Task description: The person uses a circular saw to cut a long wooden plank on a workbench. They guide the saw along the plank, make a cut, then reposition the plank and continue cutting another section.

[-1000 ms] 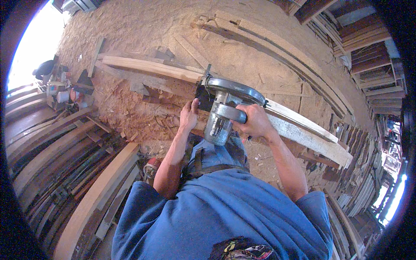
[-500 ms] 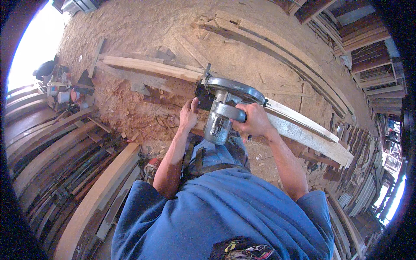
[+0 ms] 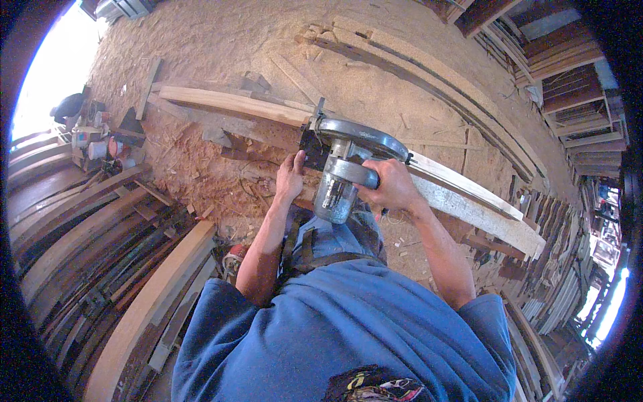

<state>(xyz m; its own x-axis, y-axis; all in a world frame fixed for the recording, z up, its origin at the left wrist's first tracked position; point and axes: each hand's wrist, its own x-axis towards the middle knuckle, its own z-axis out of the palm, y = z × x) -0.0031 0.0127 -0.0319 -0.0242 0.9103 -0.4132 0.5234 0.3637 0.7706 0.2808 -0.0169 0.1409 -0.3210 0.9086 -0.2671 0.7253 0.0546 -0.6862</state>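
A silver-grey circular saw [image 3: 338, 189] sits on a long pale wooden board [image 3: 234, 102], its rounded blade guard toward the far side and its motor body toward me. My right hand [image 3: 392, 185] is wrapped round the saw's rear handle. At the saw's left, my left hand [image 3: 290, 177] has its fingers closed at the edge of the dark base plate [image 3: 315, 147]; their undersides are hidden. Behind the saw, the board shows as a narrow pale strip [image 3: 469, 186] on the right, beside a broader greyish plank [image 3: 482, 218]. The blade itself is hidden.
Sawdust [image 3: 201, 40] and wood scraps cover the ground. A long notched beam [image 3: 429, 90] lies beyond the saw. Stacked timber [image 3: 74, 234] fills the left, with a lighter beam [image 3: 154, 301] near me. Several boards [image 3: 556, 248] stand at the right; wooden racks [image 3: 569, 87] rise far right.
The saw has shifted very slightly left along the board, and both hands have moved with it, keeping their places on it.
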